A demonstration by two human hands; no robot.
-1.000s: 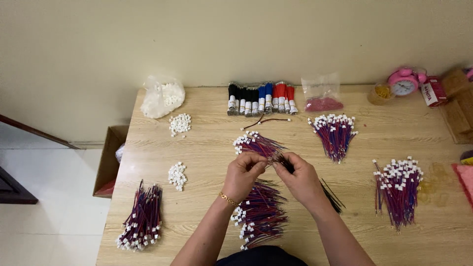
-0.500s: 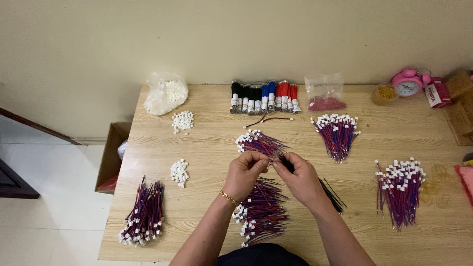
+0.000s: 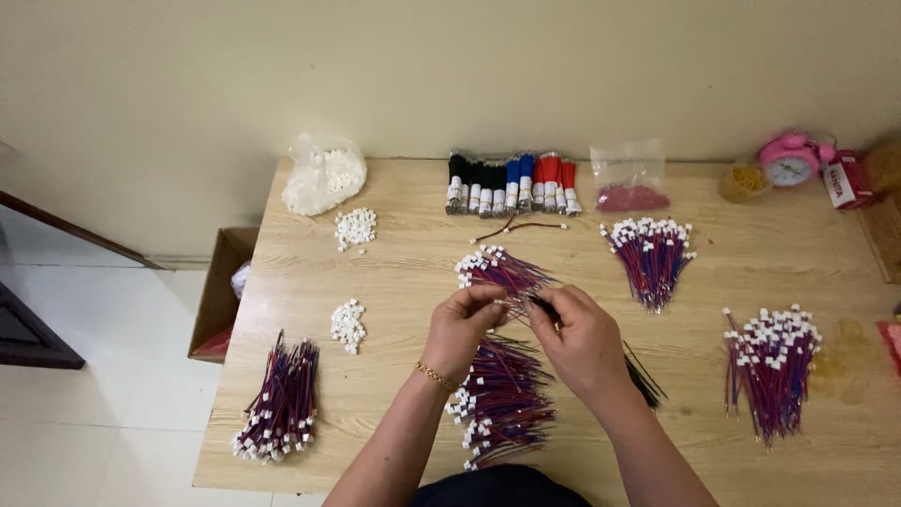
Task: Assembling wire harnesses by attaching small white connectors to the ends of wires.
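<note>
Red-blue wire bundle (image 3: 496, 270) between both hands.

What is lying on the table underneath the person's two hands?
Under the left hand and right hand lies a pile of red-and-blue wires with white connectors on the wooden table. Black pieces stick out past the right hand; the hands cover the pile's upper end.

Pink alarm clock (image 3: 790, 161), cardboard box (image 3: 218, 291)
</note>
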